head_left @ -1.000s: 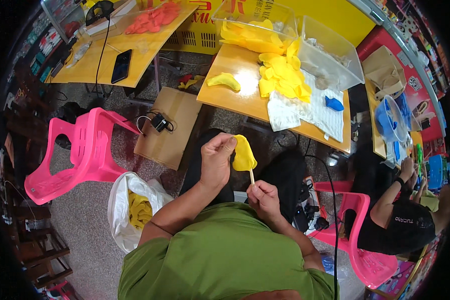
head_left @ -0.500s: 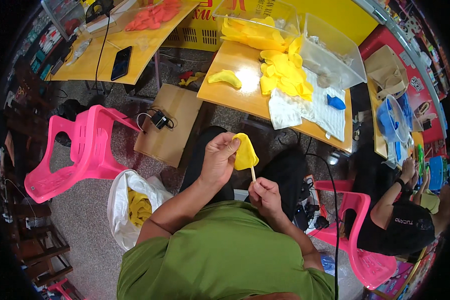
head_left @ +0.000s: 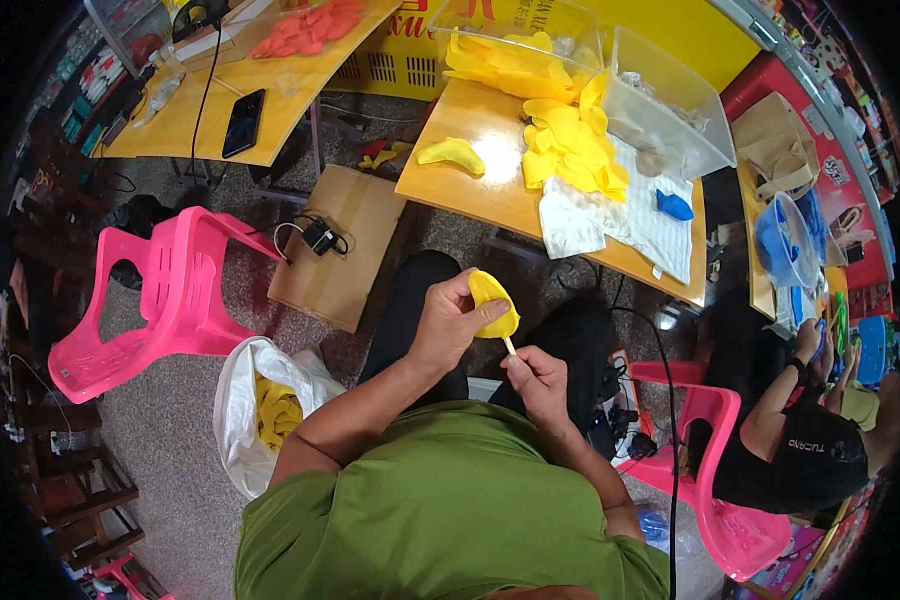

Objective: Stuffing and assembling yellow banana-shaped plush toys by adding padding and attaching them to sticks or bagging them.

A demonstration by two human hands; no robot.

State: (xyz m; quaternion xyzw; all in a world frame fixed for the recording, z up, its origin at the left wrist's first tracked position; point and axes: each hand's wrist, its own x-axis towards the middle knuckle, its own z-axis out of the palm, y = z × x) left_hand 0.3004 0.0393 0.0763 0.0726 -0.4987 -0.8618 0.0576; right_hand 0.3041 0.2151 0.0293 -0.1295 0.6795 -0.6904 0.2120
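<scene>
My left hand (head_left: 444,328) grips a small yellow fabric piece (head_left: 485,292) above my lap, the thumb pressed across its front. A thin pale wooden stick (head_left: 511,346) runs up to the lower end of the fabric; its tip is hidden there. The stick's other end is pinched in my right hand (head_left: 538,386), just below and to the right. Ahead on the wooden table (head_left: 460,205) lies a stuffed yellow banana shape (head_left: 452,154). Flat yellow fabric pieces (head_left: 575,150) are heaped beside it.
White bag (head_left: 238,425) of yellow pieces stands at my left, near a pink chair (head_left: 175,290) and cardboard box (head_left: 345,240). Clear bins (head_left: 670,140), a white cloth (head_left: 660,235) and a blue stuffed shape (head_left: 673,205) sit on the table. A co-worker (head_left: 800,445) sits at right; a black cable (head_left: 673,420) hangs nearby.
My left thumb has moved down and right across the yellow fabric piece, which now looks rounder and smoother. My right hand still pinches the stick, almost in the same place.
</scene>
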